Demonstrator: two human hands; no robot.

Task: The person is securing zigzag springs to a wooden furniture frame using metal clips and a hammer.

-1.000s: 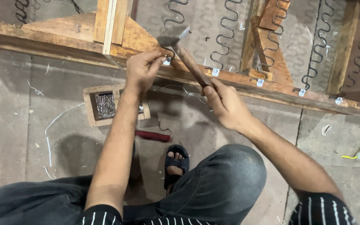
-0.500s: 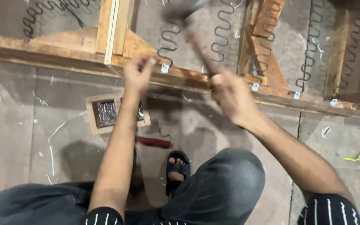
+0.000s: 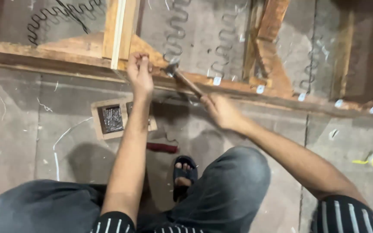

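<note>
Right hand (image 3: 221, 111) closed round the hammer (image 3: 182, 78), head down on the wooden frame rail (image 3: 65, 58); left hand (image 3: 140, 71) pinched shut there, contents not discernible; several spring clips (image 3: 217, 80) appear already fixed, others likely remaining; nail tray (image 3: 111, 118) on floor.

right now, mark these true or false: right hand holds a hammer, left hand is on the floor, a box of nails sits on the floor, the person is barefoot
1. The right hand holds a hammer. True.
2. The left hand rests on the floor. False: it is up at the wooden frame.
3. A box of nails sits on the floor. True.
4. The person is barefoot. False: a dark sandal is on the visible foot.
</note>
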